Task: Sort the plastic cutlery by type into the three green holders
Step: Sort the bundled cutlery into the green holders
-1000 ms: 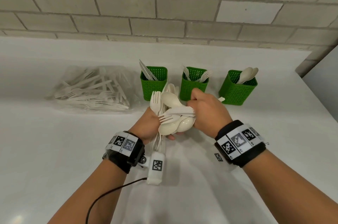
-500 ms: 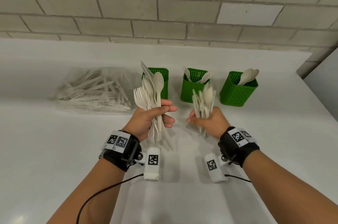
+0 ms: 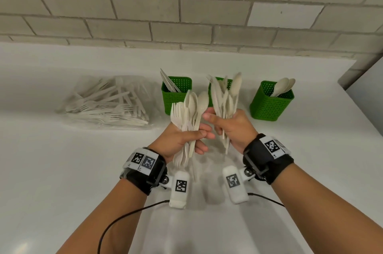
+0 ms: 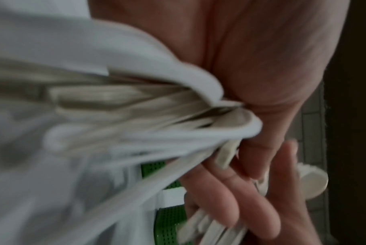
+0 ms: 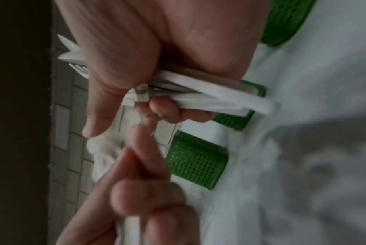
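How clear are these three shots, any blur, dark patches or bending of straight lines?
Head view: bright and fairly sharp, brick lines bow from the wide lens, soft shadows on the white counter below both hands. Left wrist view: dim, the white plastic cutlery bundle smeared by blur, a dark band at the right edge. Right wrist view: dim, the perforated green holder fairly sharp, a dark band at the left edge.

The head view is bright and evenly lit, and mostly sharp. The white table point(image 3: 62, 171) shows soft glare in the near left corner and pale shadows under the wrists. The brick lines of the wall point(image 3: 186, 5) bend at the edges. Both wrist views are dim, grainy and blurred. There the near cutlery point(image 4: 115, 116) is smeared, and a dark band covers one side.
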Motion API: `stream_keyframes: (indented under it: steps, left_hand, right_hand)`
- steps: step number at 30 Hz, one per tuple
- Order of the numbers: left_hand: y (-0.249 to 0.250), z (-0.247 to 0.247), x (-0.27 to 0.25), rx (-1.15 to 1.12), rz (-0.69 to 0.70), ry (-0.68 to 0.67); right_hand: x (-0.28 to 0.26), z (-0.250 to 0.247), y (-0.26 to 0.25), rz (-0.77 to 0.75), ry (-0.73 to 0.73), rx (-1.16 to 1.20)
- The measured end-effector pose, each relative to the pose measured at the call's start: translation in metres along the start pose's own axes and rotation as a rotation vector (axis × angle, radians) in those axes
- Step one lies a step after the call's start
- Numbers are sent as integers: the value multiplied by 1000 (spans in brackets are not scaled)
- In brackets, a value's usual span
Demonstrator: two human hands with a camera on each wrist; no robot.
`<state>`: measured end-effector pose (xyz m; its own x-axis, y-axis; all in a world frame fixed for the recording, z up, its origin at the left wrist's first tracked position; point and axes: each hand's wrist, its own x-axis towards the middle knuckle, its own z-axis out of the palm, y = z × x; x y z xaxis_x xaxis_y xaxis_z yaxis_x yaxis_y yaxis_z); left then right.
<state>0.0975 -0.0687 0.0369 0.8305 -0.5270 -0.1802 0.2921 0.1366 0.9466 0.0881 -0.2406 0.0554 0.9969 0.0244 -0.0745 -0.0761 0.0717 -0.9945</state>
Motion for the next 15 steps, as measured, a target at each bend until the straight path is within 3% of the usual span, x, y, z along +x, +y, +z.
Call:
stream_keyframes:
  steps: [3, 7, 10, 12, 15]
  left_hand:
    - [0, 9, 1, -27, -25, -30]
    - [0, 5, -1, -83, -63, 19]
    - [-2, 3, 0, -29, -72, 30]
    - [-2, 3, 1, 16, -47, 19]
    - [1, 9, 1, 60, 8, -65]
  right_hand:
    - [-3, 7, -8, 8, -103, -52]
    - [5, 2, -7, 8, 143, 111]
    - [10, 0, -9, 20, 203, 285]
    - [9, 0, -10, -27, 170, 132]
    - [5, 0, -12, 17, -31, -127]
